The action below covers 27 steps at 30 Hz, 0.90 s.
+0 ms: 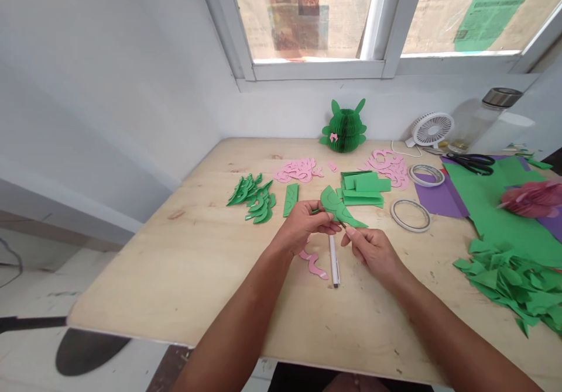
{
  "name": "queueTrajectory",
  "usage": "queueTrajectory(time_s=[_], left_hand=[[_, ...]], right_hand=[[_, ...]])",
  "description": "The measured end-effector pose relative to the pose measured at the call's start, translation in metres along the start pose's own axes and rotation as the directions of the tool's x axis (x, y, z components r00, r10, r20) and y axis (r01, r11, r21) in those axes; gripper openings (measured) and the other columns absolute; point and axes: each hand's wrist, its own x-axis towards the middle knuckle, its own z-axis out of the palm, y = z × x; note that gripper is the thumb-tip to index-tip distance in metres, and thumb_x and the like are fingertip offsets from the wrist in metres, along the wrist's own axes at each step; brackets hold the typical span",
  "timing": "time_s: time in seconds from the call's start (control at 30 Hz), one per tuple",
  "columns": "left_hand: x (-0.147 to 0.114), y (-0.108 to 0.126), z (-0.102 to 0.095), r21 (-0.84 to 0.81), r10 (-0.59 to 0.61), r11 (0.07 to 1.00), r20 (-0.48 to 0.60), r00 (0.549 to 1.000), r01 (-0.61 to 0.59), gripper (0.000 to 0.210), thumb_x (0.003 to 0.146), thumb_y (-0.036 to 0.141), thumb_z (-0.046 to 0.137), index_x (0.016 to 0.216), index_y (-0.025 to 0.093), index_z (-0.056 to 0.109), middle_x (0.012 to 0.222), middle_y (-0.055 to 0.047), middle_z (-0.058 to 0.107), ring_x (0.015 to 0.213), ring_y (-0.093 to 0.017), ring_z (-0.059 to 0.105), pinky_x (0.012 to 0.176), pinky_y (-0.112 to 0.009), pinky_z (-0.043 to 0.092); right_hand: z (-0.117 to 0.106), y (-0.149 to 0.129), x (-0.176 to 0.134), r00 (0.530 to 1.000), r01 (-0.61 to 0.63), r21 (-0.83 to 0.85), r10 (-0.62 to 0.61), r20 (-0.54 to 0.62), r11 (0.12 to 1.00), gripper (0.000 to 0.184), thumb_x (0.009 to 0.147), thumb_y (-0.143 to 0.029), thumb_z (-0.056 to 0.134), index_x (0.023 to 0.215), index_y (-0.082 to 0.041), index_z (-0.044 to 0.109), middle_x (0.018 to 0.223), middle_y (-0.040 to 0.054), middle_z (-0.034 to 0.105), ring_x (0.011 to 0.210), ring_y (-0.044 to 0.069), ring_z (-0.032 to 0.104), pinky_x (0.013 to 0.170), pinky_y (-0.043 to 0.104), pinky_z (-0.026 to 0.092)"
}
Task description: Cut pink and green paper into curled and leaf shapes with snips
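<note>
My left hand (307,221) is closed on a green paper piece (332,200) with curved drawn lines, pinching its left edge. Closed too, my right hand (367,247) grips small scissors (342,224); only a bit of dark metal shows at the paper's lower edge, the rest hidden by fingers. A white pen (334,263) lies on the table beneath the hands. Pink curved paper cutouts (315,264) lie beside it, partly behind my left wrist. Just beyond the hands are a green paper strip (291,199) with drawn lines and a stack of folded green paper (364,188).
Green cutouts (254,198) lie left, pink cutouts (298,170) behind. A green paper figure (345,126) stands near the wall. Rightward are tape rolls (411,216), black scissors (472,162), a fan (432,129), a bottle (480,120), green sheets (496,205) and paper scraps (511,281).
</note>
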Motion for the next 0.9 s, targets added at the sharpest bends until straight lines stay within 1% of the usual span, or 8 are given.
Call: queueTrajectory(time_s=[0.2, 0.33, 0.53, 0.7, 0.9], left_hand=[[0.0015, -0.0012, -0.0026, -0.014, -0.013, 1.0, 0.025, 1.0, 0.013, 0.009, 0.066, 0.018, 0.067, 0.07, 0.011, 0.062, 0.066, -0.007, 0.069, 0.061, -0.014, 0.066, 0.065, -0.025, 0.053], [0.0017, -0.0015, -0.0026, -0.012, -0.029, 1.0, 0.002, 1.0, 0.029, 0.009, 0.066, 0.017, 0.066, 0.068, 0.011, 0.061, 0.064, -0.007, 0.069, 0.06, -0.013, 0.065, 0.065, -0.025, 0.052], [0.0009, 0.0004, -0.0014, -0.03, -0.047, 0.998, -0.007, 0.999, 0.047, 0.011, 0.065, 0.017, 0.067, 0.066, 0.012, 0.057, 0.062, -0.008, 0.068, 0.058, -0.014, 0.065, 0.063, -0.026, 0.052], [0.0011, -0.0001, -0.0023, -0.047, -0.036, 0.998, 0.002, 0.999, 0.036, 0.014, 0.063, 0.019, 0.069, 0.065, 0.012, 0.057, 0.061, -0.007, 0.067, 0.058, -0.015, 0.065, 0.062, -0.027, 0.052], [0.0009, 0.0005, -0.0018, -0.051, -0.04, 0.998, -0.003, 0.999, 0.04, 0.012, 0.063, 0.017, 0.068, 0.065, 0.012, 0.057, 0.059, -0.006, 0.066, 0.058, -0.014, 0.065, 0.061, -0.025, 0.052]], right_hand=[[0.0002, -0.0011, -0.0009, 0.997, -0.075, 0.088, 0.073, 0.034, 0.993, 0.045, 0.083, -0.056, 0.047, 0.066, -0.015, 0.059, 0.039, -0.0079, 0.032, 0.037, 0.007, 0.02, 0.039, 0.023, 0.015], [0.0003, -0.0013, 0.0006, 0.994, -0.103, 0.129, 0.097, 0.057, 0.986, 0.043, 0.081, -0.055, 0.05, 0.066, -0.015, 0.059, 0.038, -0.0083, 0.032, 0.036, 0.006, 0.02, 0.039, 0.023, 0.013], [0.0007, -0.0021, 0.0003, 0.993, -0.109, 0.136, 0.102, 0.057, 0.985, 0.042, 0.079, -0.054, 0.054, 0.065, -0.014, 0.059, 0.038, -0.0085, 0.032, 0.035, 0.005, 0.019, 0.038, 0.022, 0.012], [0.0009, -0.0028, 0.0, 0.993, -0.111, 0.136, 0.103, 0.064, 0.984, 0.042, 0.08, -0.054, 0.052, 0.066, -0.015, 0.059, 0.039, -0.0084, 0.033, 0.035, 0.006, 0.019, 0.039, 0.023, 0.012], [0.0013, -0.0039, -0.0001, 0.993, -0.116, 0.131, 0.11, 0.048, 0.985, 0.039, 0.078, -0.052, 0.055, 0.064, -0.015, 0.058, 0.037, -0.0087, 0.032, 0.034, 0.006, 0.02, 0.038, 0.023, 0.012]])
